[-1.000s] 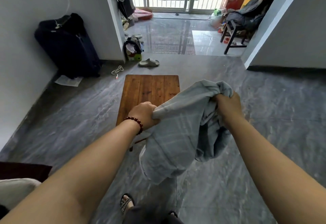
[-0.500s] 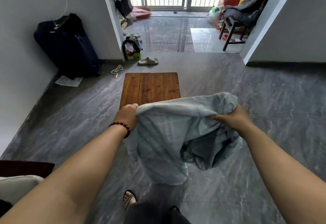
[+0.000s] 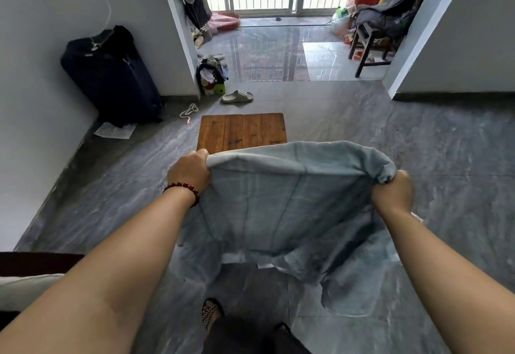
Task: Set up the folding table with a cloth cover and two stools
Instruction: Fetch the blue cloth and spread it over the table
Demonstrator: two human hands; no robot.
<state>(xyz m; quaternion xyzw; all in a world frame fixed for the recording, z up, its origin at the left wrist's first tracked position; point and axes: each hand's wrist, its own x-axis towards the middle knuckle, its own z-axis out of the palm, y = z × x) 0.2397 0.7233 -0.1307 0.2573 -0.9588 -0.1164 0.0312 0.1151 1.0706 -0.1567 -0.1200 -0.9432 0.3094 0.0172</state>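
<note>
A small wooden table (image 3: 242,132) with a plank top stands on the grey floor ahead of me. In front of it I hold a pale grey-blue cloth (image 3: 284,208) stretched out in the air. My left hand (image 3: 189,173), with a bead bracelet at the wrist, grips the cloth's upper left edge. My right hand (image 3: 393,193) grips the bunched upper right corner. The cloth hangs down between my arms and hides the table's near edge. No stool beside the table is in view.
A dark suitcase (image 3: 111,77) leans on the left wall with a paper sheet (image 3: 114,130) at its foot. A slipper (image 3: 238,96), a white cord (image 3: 189,110) and a bag of clutter (image 3: 211,76) lie beyond the table. A loaded wooden chair (image 3: 370,47) stands far right.
My hands have moved apart and the bunched cloth has spread open into a wide sheet between them. The view has stepped back slightly from the table.
</note>
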